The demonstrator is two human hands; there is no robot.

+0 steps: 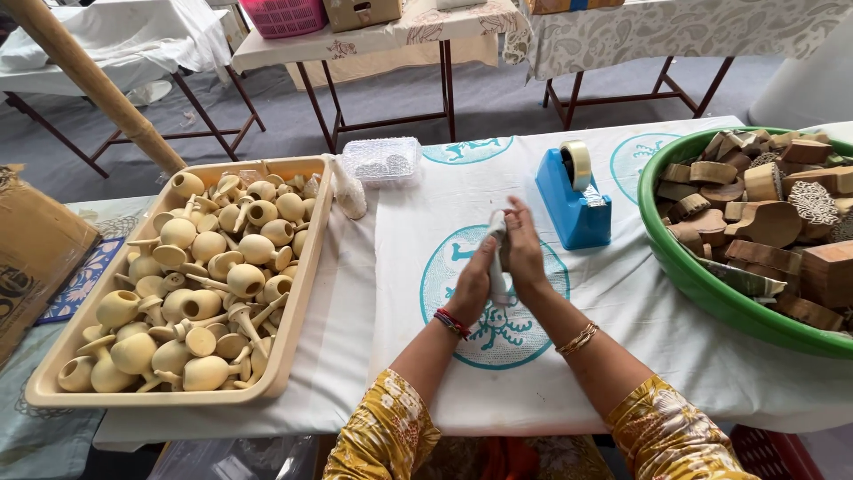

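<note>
My left hand (473, 283) and my right hand (524, 253) meet over the middle of the table, both closed on a small object wrapped in white paper (497, 242). The wrapped thing is mostly hidden between my fingers. A blue tape dispenser (573, 197) stands just right of and beyond my hands. The table is covered by a white cloth (622, 293) printed with teal round motifs.
A beige tray (293, 293) full of several pale wooden knobs lies at the left. A green tub (711, 284) of carved wooden blocks sits at the right. A clear plastic box (382, 160) rests at the far edge. A cardboard box (35, 249) is far left; more tables stand beyond.
</note>
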